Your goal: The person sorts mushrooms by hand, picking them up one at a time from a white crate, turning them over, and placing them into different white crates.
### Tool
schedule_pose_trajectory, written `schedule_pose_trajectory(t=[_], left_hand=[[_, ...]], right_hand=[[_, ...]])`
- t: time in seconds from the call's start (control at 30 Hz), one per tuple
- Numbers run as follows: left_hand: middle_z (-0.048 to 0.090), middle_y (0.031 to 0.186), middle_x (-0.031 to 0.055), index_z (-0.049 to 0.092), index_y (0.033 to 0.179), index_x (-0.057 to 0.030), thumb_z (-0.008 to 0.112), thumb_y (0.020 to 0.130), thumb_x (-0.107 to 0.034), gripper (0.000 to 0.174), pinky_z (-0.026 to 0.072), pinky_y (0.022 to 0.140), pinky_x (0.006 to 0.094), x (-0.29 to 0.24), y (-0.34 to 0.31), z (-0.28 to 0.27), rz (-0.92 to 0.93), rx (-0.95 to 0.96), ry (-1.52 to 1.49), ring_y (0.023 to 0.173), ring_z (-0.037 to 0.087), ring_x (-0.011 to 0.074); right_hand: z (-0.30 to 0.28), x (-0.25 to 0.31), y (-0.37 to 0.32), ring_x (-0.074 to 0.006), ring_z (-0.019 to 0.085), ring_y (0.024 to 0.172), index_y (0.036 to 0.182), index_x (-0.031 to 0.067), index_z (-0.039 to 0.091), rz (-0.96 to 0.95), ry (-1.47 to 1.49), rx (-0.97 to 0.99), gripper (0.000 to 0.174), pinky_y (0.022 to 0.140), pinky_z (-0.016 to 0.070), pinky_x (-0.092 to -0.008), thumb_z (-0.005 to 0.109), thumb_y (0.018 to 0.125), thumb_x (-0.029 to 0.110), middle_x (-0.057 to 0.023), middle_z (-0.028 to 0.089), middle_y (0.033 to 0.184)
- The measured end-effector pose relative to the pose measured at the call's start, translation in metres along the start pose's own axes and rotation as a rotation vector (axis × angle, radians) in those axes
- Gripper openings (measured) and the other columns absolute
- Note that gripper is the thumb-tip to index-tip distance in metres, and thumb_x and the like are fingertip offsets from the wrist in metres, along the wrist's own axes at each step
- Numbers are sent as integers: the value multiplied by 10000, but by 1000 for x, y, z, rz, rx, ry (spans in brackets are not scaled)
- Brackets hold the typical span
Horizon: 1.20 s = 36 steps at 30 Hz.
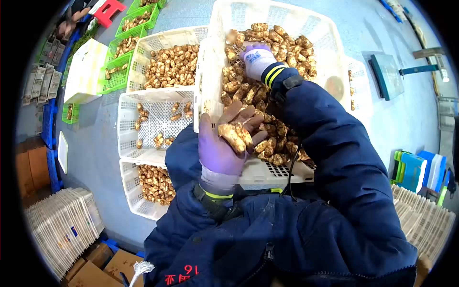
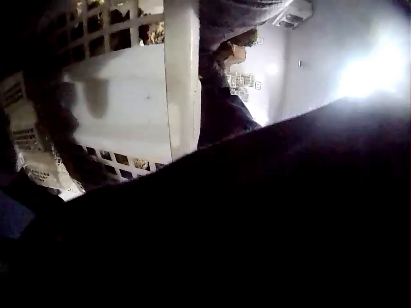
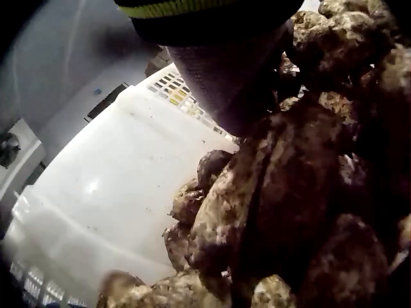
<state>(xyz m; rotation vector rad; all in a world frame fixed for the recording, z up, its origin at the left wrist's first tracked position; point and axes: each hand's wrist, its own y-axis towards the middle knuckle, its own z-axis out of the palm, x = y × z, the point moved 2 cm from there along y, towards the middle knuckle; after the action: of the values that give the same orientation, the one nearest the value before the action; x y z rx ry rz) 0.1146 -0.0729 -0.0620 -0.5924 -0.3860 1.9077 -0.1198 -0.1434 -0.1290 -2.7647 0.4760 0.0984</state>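
A large white plastic crate holds a heap of dirt-streaked tubers; smaller white crates and green baskets, also with tubers, stand to its left. The right grip, gloved, rests on the heap, its finger closure unclear. The left grip, gloved, lies open, palm up, under a few brown-and-cream tubers.

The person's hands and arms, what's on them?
Gloves: the left hand has a purple one with a paler cuff, the right hand a pale one with blue print. The sleeves are puffy and dark blue, with yellow bands at the wrists.
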Motion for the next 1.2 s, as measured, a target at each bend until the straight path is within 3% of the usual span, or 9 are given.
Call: schedule_pose_trajectory(t=[0.23,0.47,0.67,0.87,1.03,1.07,1.13,1.17,1.2], left_hand=[[564,1212,181,415,1380,10,466,976,-280,499,473,983,550,5,-4,-9,138,70,94,1145,557,334],[564,1286,212,537,1304,4,451,971,-544,647,474,978,550,-8,-11,-6,-64,425,-100,1200,548,375],[455,1448,212,494,1385,-27,473,965,-525,652,401,1099,541,-4,-6,-7,-26,623,-51,1375,395,390],[458,1449,217,504,1382,-37,560,925,-346,554,317,1150,553,-4,-1,-7,37,624,14,1386,375,404],[483,1407,268,480,1351,63,619,882,-164,539,357,1125,518,1,-3,-5,92,487,-20,1333,451,401],[486,1405,266,480,1348,68,601,879,-96,511,377,1112,496,2,-6,-1,375,519,367,1325,463,395],[492,1402,261,478,1342,79,566,874,41,478,416,1086,453,8,-17,7,942,529,1145,1310,487,382],[374,1494,255,382,1416,47,443,995,-77,443,439,1040,393,1,-12,-7,556,453,868,1390,379,343],[371,1499,250,380,1424,34,428,999,-72,440,445,1032,388,-1,-12,-8,603,493,943,1393,378,333]], right_hand=[[-6,2,-15,-316,601,1148,1163,125,658,44,40,0,332,964,478,-434,603,842,192,-121,670,1161],[-13,-59,-55,-303,664,1062,1159,69,683,75,260,97,343,899,524,-410,570,889,249,-162,681,1160],[-28,-91,-177,-94,596,752,1008,21,632,63,1511,-177,226,697,498,-241,654,921,229,-6,637,809],[-25,-46,-244,-233,664,903,1320,15,539,-91,2484,59,387,681,542,-290,451,1014,236,-138,643,1081],[-62,25,-264,-202,668,732,1194,51,623,42,1505,40,461,627,524,-348,664,872,379,-100,664,799],[-34,43,-252,-300,689,808,1198,50,613,-53,1288,-300,489,705,535,-402,679,849,386,-183,688,882],[-31,56,-237,-377,677,874,1165,44,616,-17,1236,-306,472,756,531,-439,669,847,388,-218,683,909],[-27,53,-234,-376,676,882,1124,38,619,44,1262,-245,451,758,531,-439,657,853,397,-218,679,891],[-25,51,-228,-326,684,801,1045,38,639,29,1229,-248,439,715,535,-406,683,830,418,-195,669,820]])
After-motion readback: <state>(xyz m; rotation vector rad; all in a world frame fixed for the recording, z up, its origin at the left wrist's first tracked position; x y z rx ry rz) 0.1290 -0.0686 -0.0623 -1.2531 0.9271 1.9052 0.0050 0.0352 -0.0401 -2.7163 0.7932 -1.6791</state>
